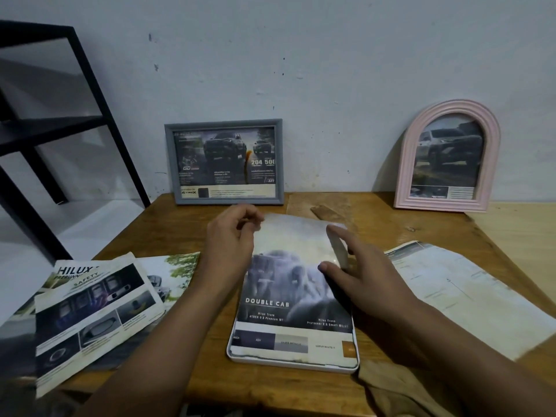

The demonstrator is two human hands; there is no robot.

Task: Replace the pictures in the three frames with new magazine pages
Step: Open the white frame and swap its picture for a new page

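Note:
A white frame (301,366) lies flat on the wooden table in front of me, and a "DOUBLE CAB" magazine page (288,299) lies over it. My left hand (231,245) pinches the page's top left corner. My right hand (358,266) rests on the page's right edge, fingers spread, where the top right corner is curled up. A grey rectangular frame (224,162) with a truck page leans on the wall behind. A pink arched frame (448,156) with a car picture stands at the right.
Loose magazine pages (96,308) lie at the left of the table, and a pale printed sheet (469,293) at the right. A brown backing board (329,212) lies near the wall. A black metal shelf (57,115) stands at the left, off the table.

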